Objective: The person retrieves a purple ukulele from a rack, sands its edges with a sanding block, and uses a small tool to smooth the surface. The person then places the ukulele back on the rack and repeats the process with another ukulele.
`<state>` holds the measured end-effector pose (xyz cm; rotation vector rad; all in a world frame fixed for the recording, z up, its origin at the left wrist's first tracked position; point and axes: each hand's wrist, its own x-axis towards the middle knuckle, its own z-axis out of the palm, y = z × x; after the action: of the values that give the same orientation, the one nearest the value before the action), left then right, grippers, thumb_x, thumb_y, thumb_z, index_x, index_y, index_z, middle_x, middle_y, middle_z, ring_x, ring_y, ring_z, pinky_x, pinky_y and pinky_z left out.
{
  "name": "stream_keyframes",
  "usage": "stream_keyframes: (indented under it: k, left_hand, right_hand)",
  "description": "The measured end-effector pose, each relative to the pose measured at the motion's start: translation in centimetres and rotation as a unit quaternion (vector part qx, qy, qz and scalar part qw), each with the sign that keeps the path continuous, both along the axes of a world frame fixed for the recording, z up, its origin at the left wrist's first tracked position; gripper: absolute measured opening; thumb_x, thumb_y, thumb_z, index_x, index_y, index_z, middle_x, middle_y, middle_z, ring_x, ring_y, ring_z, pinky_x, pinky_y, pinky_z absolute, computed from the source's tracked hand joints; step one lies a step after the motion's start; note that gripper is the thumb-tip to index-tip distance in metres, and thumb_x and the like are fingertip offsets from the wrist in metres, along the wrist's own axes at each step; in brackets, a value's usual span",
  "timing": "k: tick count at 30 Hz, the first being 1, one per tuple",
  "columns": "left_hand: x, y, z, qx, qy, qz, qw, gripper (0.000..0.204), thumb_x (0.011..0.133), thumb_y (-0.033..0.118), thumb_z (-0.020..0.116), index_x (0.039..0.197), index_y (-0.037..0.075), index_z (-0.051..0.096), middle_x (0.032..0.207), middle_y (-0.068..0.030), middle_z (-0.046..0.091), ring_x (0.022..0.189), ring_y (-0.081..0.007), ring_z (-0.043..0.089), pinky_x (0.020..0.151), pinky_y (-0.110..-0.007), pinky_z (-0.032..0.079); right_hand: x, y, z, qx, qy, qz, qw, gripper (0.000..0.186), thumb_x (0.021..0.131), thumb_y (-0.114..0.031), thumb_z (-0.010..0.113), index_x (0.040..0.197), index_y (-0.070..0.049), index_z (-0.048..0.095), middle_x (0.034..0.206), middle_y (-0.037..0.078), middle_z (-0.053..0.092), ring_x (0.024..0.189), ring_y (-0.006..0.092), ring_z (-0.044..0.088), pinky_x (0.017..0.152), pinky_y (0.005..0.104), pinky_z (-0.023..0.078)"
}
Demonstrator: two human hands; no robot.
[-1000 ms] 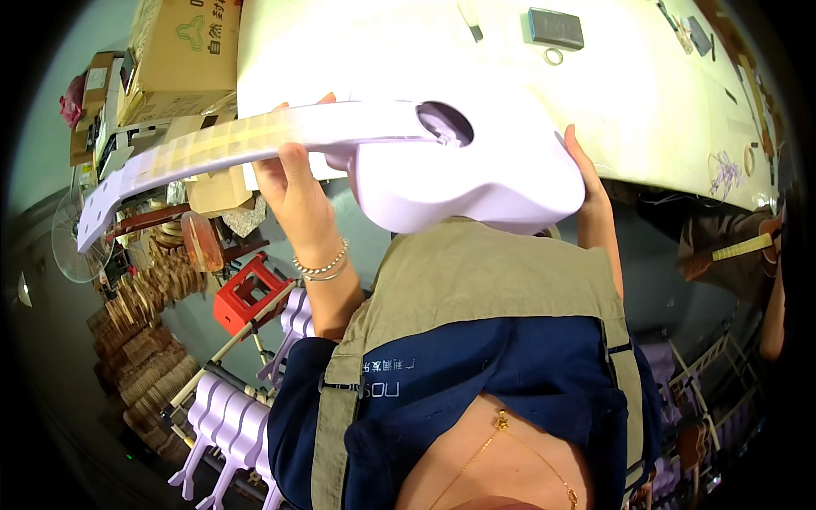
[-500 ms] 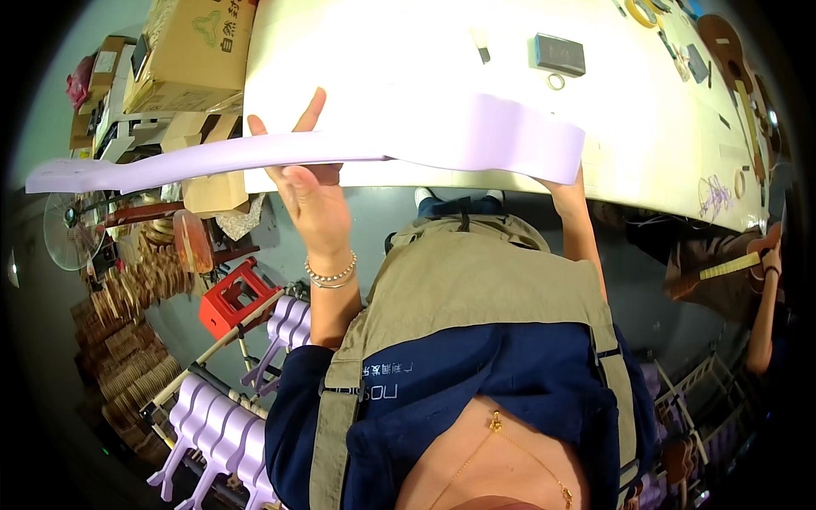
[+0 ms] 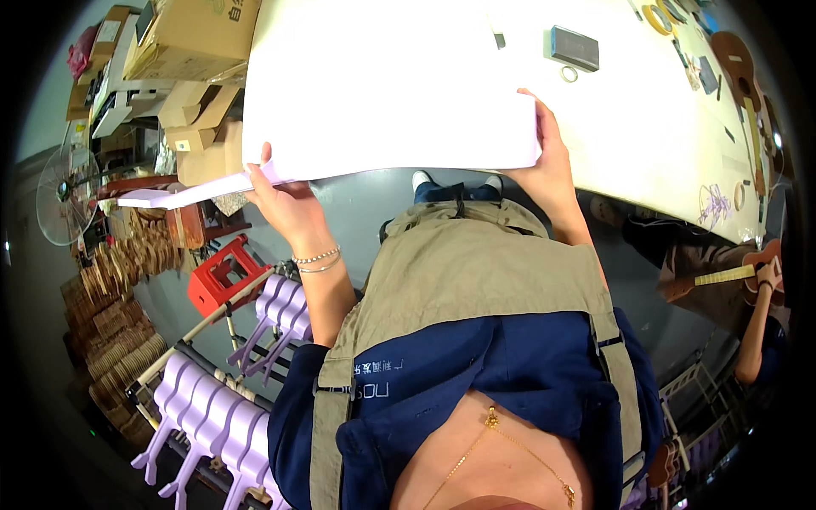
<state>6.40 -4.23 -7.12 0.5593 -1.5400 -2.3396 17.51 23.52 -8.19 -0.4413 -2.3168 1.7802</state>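
Both my hands hold a lilac ukulele (image 3: 501,136) level above the near edge of the white table, its body to the right and its neck to the left. Strong light washes out the body, so its outline blends into the tabletop. My left hand (image 3: 289,208) is closed round the neck near the body, with the headstock reaching past it. At the other end, my right hand (image 3: 548,166) grips the rounded bottom of the body, fingers up along its side. No strings can be made out on it.
A dark box (image 3: 575,48), a tape ring (image 3: 569,74) and a small brush (image 3: 498,38) lie on the table (image 3: 629,144). Lilac ukuleles hang on a rack (image 3: 200,408) at lower left, near a red stool (image 3: 225,276). At right, a co-worker's hand (image 3: 769,274) holds a brown ukulele.
The ukulele has turned, its side no longer facing up, and its neck end sits lower. My left hand has gone from spread fingers to a grip; my right hand has come up round the body's end.
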Motion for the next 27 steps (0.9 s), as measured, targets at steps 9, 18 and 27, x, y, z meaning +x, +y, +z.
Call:
stream_keyframes:
  k: [9,18,27]
  left_hand:
    - [2.8,-8.7,-11.4,0.274,-0.135,-0.175,0.936,0.039,0.091,0.027,0.05,0.116,-0.003,0.051,0.11,-0.0132,0.06,0.096,-0.0248,0.061,0.078,-0.037,0.055]
    - [3.1,-5.7,-10.8,0.328,-0.101,-0.216,0.914,0.036,0.091,0.024,0.051,0.115,-0.003,0.051,0.109,-0.0136,0.06,0.096,-0.0245,0.062,0.077,-0.036,0.056]
    - [1.0,-6.3,-9.5,0.27,-0.065,-0.214,0.937,0.034,0.091,0.022,0.051,0.114,-0.003,0.052,0.109,-0.014,0.061,0.095,-0.0241,0.062,0.076,-0.035,0.056]
  right_hand:
    - [-1.8,-3.3,3.4,-0.075,0.129,0.232,0.961,0.114,0.051,-0.034,0.086,0.143,-0.011,0.022,0.138,0.014,0.04,0.133,0.0304,0.028,0.109,0.0471,0.019]
    - [-2.5,-4.1,4.5,-0.014,0.205,0.272,0.94,0.107,0.051,-0.026,0.086,0.14,-0.011,0.028,0.132,0.011,0.047,0.124,0.025,0.041,0.106,0.0401,0.029]
    - [-2.0,-1.9,1.7,-0.099,0.254,0.228,0.935,0.106,0.051,-0.018,0.087,0.139,-0.011,0.028,0.134,0.013,0.045,0.126,0.0279,0.039,0.107,0.0426,0.028]
